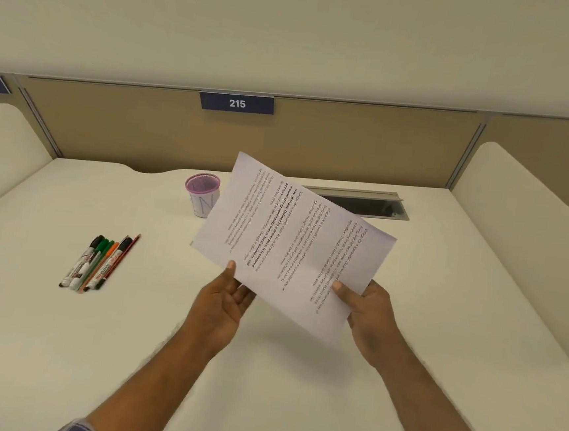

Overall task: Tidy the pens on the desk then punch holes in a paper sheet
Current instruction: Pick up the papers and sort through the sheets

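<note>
While bare counter (294, 405) spreads near and right, both hands pinch the lifted paper sheet (294, 243): left hand (221, 307) and right hand (367, 312) grasp its near edge, thumbs on top.

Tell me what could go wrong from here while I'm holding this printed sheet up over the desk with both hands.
1. The paper sheet is held only by its near edge, left hand and right hand, so it may sag or crease.
2. Its far corner hangs in front of the mesh cup and could tip it.
3. No hole punch is in view, and the pens lie loose on the desk, not in the cup.
</note>
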The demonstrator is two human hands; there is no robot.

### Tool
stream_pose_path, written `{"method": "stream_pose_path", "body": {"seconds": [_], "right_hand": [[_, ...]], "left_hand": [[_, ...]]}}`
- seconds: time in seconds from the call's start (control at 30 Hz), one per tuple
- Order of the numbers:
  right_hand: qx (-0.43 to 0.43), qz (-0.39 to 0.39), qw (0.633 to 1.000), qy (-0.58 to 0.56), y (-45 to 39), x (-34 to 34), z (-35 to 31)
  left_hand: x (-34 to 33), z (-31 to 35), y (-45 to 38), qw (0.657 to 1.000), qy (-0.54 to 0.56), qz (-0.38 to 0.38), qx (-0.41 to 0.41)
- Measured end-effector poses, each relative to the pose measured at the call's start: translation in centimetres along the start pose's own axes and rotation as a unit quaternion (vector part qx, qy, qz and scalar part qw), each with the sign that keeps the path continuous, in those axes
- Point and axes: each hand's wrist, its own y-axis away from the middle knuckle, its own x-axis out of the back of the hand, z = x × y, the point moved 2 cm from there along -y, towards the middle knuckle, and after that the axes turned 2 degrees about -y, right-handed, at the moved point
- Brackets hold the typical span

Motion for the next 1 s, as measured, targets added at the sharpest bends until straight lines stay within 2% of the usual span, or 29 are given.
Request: {"method": "stream_pose_path", "body": {"seconds": [0.2, 0.27, 0.37, 0.5, 0.57, 0.7, 0.77, 0.87, 1.0], "right_hand": [[-0.009, -0.051, 0.996, 0.077, -0.8, 3.5, -2.7], [-0.018, -0.067, 0.993, 0.093, -1.1, 4.1, -3.4], [-0.036, -0.1, 0.988, 0.109, -1.4, 4.3, -4.0], [-0.068, -0.154, 0.975, 0.143, -1.3, 3.9, -4.3], [-0.081, -0.168, 0.968, 0.169, -1.2, 3.7, -4.1], [-0.081, -0.158, 0.967, 0.183, -1.0, 3.7, -3.6], [-0.064, -0.149, 0.969, 0.188, -1.0, 3.8, -3.5], [-0.02, -0.106, 0.973, 0.206, -1.2, 3.6, -3.2], [0.065, -0.04, 0.974, 0.211, -1.3, 3.2, -2.7]], "left_hand": [[4.2, 5.3, -1.4, 0.982, -0.133, 0.098, -0.095], [4.9, 7.1, -1.7, 0.969, -0.189, 0.099, -0.127], [4.5, 8.8, -1.9, 0.946, -0.296, 0.03, -0.129], [3.2, 8.9, -1.5, 0.914, -0.39, -0.106, -0.031], [3.0, 8.3, -1.3, 0.911, -0.393, -0.13, 0.0], [3.1, 7.1, -1.3, 0.933, -0.347, -0.095, 0.0], [3.0, 6.7, -1.1, 0.934, -0.348, -0.079, -0.012], [2.3, 6.3, -0.7, 0.926, -0.366, -0.065, -0.062], [1.3, 6.0, -0.3, 0.917, -0.354, -0.045, -0.177]]}}
